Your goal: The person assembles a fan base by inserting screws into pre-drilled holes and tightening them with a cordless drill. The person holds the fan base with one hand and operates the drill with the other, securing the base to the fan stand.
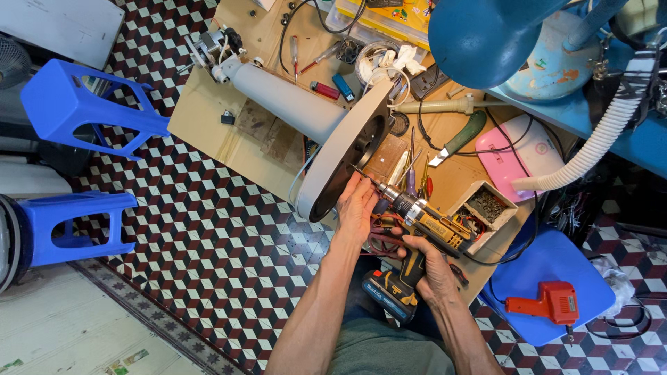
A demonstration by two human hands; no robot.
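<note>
Both forearms reached up from the bottom edge, angled toward the low wooden workboard (208,118) that lay on the checkered tile floor (208,250). Right hand (432,267) was wrapped around the grip of a yellow-and-black cordless drill (417,232), fingers closed tight about the handle, wrist bent slightly inward, with the battery pack sticking out below the palm. That drill pointed up and to the left, and its bit met the underside of the round grey fan base (344,156), which stood tilted on its edge at the board's near side. Left hand (356,208) lay just beside the chuck, fingers held together and curved, the fingertips resting against the rim of the base near the bit. From the base a grey column (285,97) ran up and left across the board to a bare motor (215,45). A red electric drill (549,303) rested on a blue stool (549,267) to the right, well apart from both hands.
</note>
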